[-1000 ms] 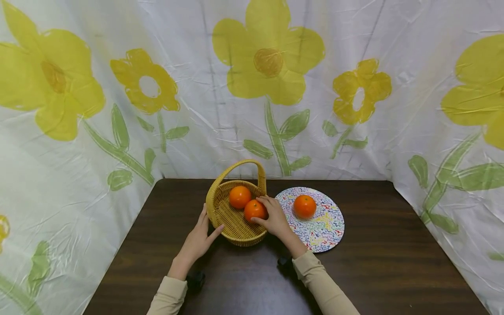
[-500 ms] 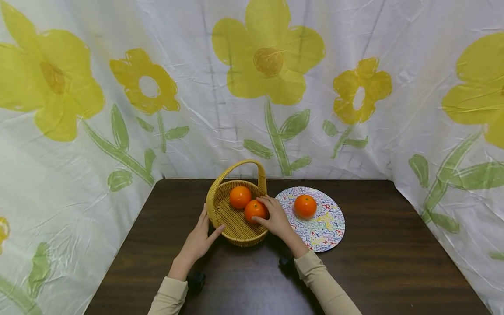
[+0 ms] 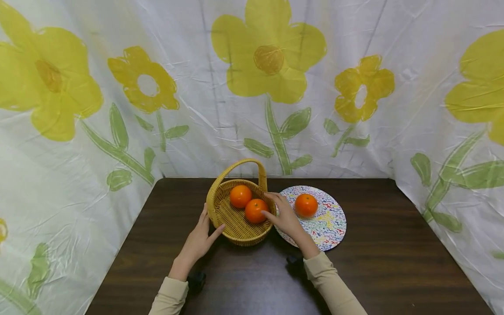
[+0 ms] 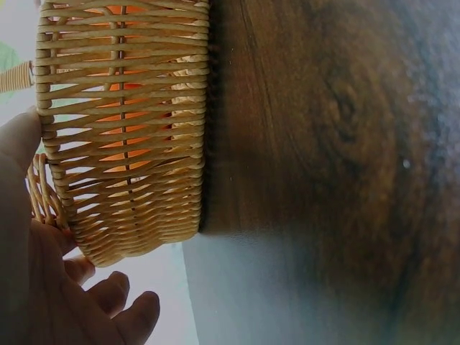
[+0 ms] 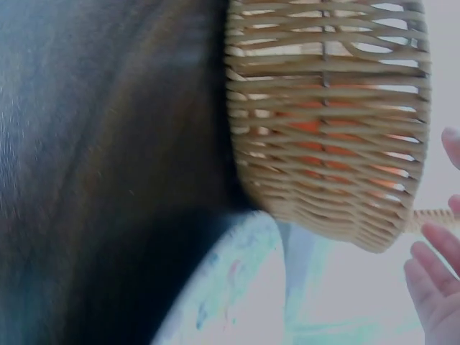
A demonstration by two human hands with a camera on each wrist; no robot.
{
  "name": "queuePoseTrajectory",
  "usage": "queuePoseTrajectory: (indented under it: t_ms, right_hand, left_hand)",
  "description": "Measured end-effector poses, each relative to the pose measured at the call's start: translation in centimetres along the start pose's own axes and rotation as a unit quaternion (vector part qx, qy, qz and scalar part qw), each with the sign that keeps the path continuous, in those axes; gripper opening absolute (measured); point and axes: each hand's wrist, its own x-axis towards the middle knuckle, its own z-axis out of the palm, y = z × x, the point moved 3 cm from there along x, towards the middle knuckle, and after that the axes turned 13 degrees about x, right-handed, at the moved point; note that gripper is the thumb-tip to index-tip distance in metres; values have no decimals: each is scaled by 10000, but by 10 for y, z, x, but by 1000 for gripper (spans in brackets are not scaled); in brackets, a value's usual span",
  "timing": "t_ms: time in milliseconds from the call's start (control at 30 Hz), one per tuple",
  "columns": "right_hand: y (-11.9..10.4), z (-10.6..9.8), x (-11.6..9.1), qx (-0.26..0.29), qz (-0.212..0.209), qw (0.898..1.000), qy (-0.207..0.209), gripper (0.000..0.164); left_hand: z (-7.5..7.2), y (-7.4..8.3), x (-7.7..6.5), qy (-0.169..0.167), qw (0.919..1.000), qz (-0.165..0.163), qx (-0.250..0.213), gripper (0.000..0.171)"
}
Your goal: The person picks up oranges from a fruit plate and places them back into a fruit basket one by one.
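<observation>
A yellow wicker basket (image 3: 236,225) with a tall arched handle stands on the table, two oranges (image 3: 256,211) inside it. My left hand (image 3: 198,239) holds the basket's left side, thumb at the front of the rim and fingers along the side; in the left wrist view, the thumb and index finger meet the rim (image 4: 47,144) while the other fingers hang loose. Over the basket's right rim my right hand (image 3: 286,218) is spread, its thumb tip close to the nearer orange. Seen from the right wrist, those fingers (image 5: 431,277) are apart, with nothing between them.
Right of the basket lies a round placemat (image 3: 324,227) with a colourful squiggle pattern, and a third orange (image 3: 306,205) sits on it. A flower-printed curtain (image 3: 220,131) hangs behind the dark wooden table (image 3: 393,245) and along its sides.
My right hand has let go of the nearer orange and shifted to the right, its fingers spreading. That orange stays in the basket. My left hand has not moved.
</observation>
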Motion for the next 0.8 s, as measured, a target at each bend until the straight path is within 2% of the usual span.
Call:
queuePoseTrajectory:
  t_ms: [333,800]
  right_hand:
    - [0,-21,-10,-125,-207,9990,365,52]
    - [6,-61,-23,-246,42,9959,868,51]
  left_hand:
    - [1,0,-1,-22,10000,23,-6,78]
    - [0,1,1,-50,10000,36,39,79]
